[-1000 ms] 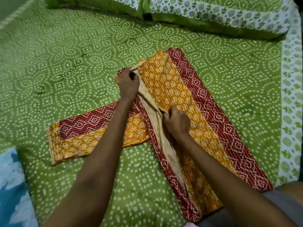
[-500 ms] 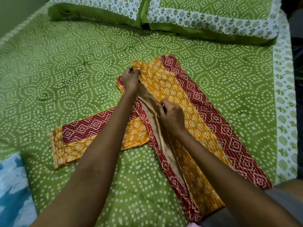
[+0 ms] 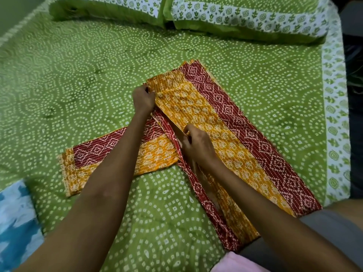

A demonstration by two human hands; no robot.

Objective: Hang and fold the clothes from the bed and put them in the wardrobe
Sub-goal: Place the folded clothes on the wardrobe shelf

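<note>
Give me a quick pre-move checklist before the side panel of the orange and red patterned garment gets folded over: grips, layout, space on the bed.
1. Left hand pinches the upper edge of the orange and red patterned cotton garment: ok.
2. Right hand grips the garment's inner edge midway down: ok.
3. Body panel lies flat on the green dotted bedspread: ok.
4. Sleeve sticks out to the left, not yet folded in: not ok.
5. Blue and white cloth lies apart from the sleeve end: ok.
6. Lower hem, partly hidden by the right forearm: cannot tell.
</note>
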